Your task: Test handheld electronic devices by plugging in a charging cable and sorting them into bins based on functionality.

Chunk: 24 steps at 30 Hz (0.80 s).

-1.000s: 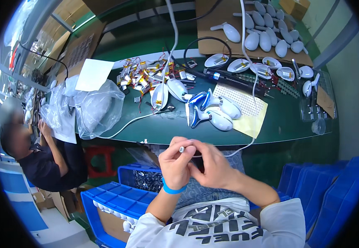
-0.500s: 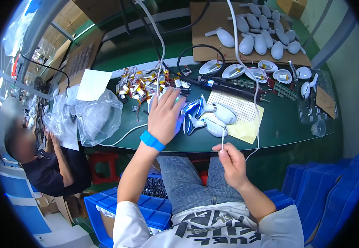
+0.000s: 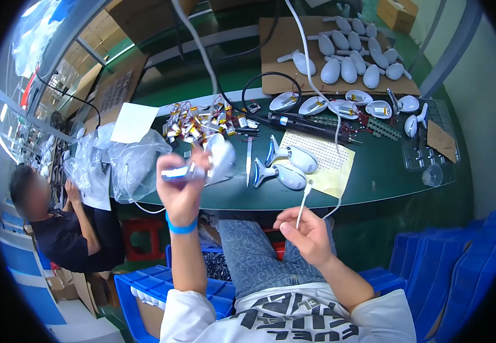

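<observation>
My left hand (image 3: 178,186), with a blue band at its wrist, is raised near the table's front edge. Its fingers close around a white handheld massager (image 3: 222,159), which is smeared by motion. In my right hand (image 3: 310,235) is a thin white cable (image 3: 301,210), pinched below its plug; the plug stands free in the air. Just beyond the plug lie two more white massagers with shiny flared heads, a nearer one (image 3: 289,176) and a farther one (image 3: 302,159). Both rest partly on a yellowish dotted sheet (image 3: 331,166).
Small wired batteries (image 3: 202,123) are heaped behind my left hand. A black electric screwdriver (image 3: 311,127) lies across the sheet. Open white shells (image 3: 315,106) line up behind it, and several white housings (image 3: 348,68) cover cardboard. Plastic bags (image 3: 136,163) lie left, near a seated co-worker (image 3: 59,217).
My left hand has moved left and up from the massagers, carrying one. The blue glow on the massager heads is gone. My right hand has shifted slightly left, and the cable plug is apart from the massager.
</observation>
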Available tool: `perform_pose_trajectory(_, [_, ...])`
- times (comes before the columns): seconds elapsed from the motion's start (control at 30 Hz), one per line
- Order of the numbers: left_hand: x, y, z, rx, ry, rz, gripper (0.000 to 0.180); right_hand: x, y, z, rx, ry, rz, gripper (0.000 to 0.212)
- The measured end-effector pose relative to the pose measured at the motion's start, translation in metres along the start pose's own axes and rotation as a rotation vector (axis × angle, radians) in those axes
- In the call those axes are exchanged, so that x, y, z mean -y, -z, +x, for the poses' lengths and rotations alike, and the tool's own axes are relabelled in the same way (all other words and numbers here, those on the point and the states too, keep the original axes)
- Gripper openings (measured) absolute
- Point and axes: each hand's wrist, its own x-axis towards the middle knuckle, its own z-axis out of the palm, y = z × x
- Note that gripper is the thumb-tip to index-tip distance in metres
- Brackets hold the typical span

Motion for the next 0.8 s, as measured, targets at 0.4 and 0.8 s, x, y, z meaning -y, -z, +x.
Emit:
perform_pose_trajectory(0.4, [-0.007, 0.026, -0.127, 0.21, 0.394, -0.896, 0.09, -0.024, -0.02, -0.032, 0.079, 0.099, -0.376, 0.042])
perform_pose_trajectory(0.8, [-0.02, -0.005, -0.15, 0.273, 0.722, 0.243, 0.02, -0.038, -0.027, -0.051, 0.094, 0.759, -1.031, 0.044])
